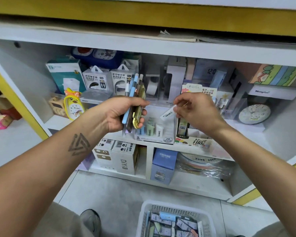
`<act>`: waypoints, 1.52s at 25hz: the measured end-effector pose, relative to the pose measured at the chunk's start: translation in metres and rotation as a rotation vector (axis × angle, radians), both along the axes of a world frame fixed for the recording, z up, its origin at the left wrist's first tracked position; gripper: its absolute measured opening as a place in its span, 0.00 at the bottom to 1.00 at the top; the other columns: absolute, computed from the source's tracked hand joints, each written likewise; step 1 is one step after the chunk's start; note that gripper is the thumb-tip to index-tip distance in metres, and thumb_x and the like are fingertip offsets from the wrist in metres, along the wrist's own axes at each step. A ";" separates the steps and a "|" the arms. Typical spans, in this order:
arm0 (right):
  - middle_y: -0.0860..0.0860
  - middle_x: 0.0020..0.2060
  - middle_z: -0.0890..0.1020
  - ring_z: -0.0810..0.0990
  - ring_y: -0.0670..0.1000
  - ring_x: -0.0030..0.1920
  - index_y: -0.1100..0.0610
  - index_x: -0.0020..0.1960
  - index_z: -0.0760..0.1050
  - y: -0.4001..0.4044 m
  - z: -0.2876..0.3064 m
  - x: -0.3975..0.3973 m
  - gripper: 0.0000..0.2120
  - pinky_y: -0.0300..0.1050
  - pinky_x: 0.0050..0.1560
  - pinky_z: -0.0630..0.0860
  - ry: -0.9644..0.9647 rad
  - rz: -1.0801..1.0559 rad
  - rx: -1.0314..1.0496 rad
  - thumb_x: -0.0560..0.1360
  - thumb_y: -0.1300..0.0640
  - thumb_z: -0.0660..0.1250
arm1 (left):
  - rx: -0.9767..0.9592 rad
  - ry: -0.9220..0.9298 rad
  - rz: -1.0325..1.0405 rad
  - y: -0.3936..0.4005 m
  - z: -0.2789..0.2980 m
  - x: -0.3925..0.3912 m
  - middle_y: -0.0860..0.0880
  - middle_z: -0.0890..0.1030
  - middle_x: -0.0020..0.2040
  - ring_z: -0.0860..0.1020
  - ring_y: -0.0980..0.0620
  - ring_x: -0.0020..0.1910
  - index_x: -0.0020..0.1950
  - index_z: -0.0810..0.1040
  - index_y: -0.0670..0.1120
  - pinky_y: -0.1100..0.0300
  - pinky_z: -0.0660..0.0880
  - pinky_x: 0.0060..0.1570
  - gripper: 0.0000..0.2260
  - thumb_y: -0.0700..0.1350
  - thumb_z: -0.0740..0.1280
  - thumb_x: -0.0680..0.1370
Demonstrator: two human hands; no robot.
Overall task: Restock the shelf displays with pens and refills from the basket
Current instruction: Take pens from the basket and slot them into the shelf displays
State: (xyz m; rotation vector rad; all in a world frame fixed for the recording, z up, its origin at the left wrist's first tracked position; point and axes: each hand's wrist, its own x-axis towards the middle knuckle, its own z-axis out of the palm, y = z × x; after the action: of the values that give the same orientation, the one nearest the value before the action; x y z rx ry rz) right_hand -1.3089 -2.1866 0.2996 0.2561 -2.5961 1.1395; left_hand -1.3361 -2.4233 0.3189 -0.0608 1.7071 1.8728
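A white shelf unit (149, 48) holds boxed goods. On the floor below sits a white basket (144, 218) of refills. The left hand (121, 113) grips a bundle of pens (133, 93); the right hand (195, 112) pinches a white refill tube (167, 114) above the lead display box (154, 134).

basket (144, 218): bottom cut off by the frame edge
pens (132, 103): middles hidden inside the left hand (121, 113)
refill boxes (150, 128): print too tiny to read
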 end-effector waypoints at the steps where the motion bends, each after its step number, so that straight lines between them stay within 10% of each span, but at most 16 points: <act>1: 0.50 0.38 0.83 0.85 0.48 0.36 0.55 0.49 0.81 -0.003 -0.005 -0.003 0.06 0.52 0.47 0.83 -0.001 0.000 0.083 0.76 0.64 0.71 | 0.002 0.003 -0.007 -0.003 0.000 0.000 0.45 0.79 0.36 0.77 0.48 0.30 0.46 0.76 0.42 0.57 0.78 0.29 0.05 0.41 0.71 0.75; 11: 0.46 0.35 0.82 0.82 0.41 0.33 0.53 0.46 0.79 -0.017 -0.023 -0.011 0.06 0.35 0.35 0.79 -0.083 0.074 0.237 0.75 0.64 0.72 | 0.004 0.028 -0.042 -0.021 0.001 0.008 0.44 0.78 0.37 0.77 0.48 0.31 0.50 0.75 0.42 0.58 0.78 0.29 0.07 0.42 0.71 0.76; 19: 0.49 0.54 0.83 0.80 0.48 0.55 0.58 0.60 0.82 -0.025 -0.020 -0.010 0.12 0.40 0.58 0.75 -0.079 0.226 0.515 0.79 0.64 0.66 | 0.061 0.045 -0.119 -0.013 0.000 0.011 0.44 0.79 0.38 0.77 0.47 0.32 0.48 0.76 0.42 0.56 0.79 0.31 0.09 0.44 0.72 0.73; 26: 0.59 0.47 0.85 0.82 0.50 0.40 0.59 0.56 0.81 -0.008 0.016 0.009 0.11 0.40 0.36 0.76 -0.404 0.244 -0.666 0.75 0.56 0.73 | 0.111 0.051 -0.264 0.016 -0.006 0.015 0.42 0.82 0.42 0.82 0.44 0.36 0.52 0.79 0.42 0.54 0.81 0.34 0.12 0.47 0.71 0.73; 33: 0.57 0.50 0.86 0.87 0.58 0.48 0.58 0.63 0.73 0.015 0.021 0.035 0.28 0.47 0.45 0.83 -0.677 0.262 -0.611 0.66 0.56 0.79 | 0.246 0.026 -0.194 0.064 -0.007 0.016 0.40 0.85 0.49 0.84 0.41 0.45 0.56 0.81 0.41 0.43 0.81 0.49 0.12 0.43 0.69 0.74; 38: 0.60 0.56 0.83 0.86 0.62 0.46 0.63 0.62 0.74 0.014 0.012 0.047 0.23 0.50 0.45 0.85 -0.574 0.193 -0.732 0.70 0.65 0.76 | 0.200 0.125 -0.067 0.092 -0.010 0.018 0.38 0.85 0.50 0.83 0.39 0.47 0.53 0.83 0.40 0.35 0.79 0.49 0.10 0.42 0.73 0.73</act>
State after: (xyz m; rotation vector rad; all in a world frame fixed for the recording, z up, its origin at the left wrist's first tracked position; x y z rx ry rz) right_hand -1.2614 -2.1729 0.3121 0.0064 -2.3742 2.4202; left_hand -1.3179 -2.3309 0.3088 0.1941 1.5722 2.0234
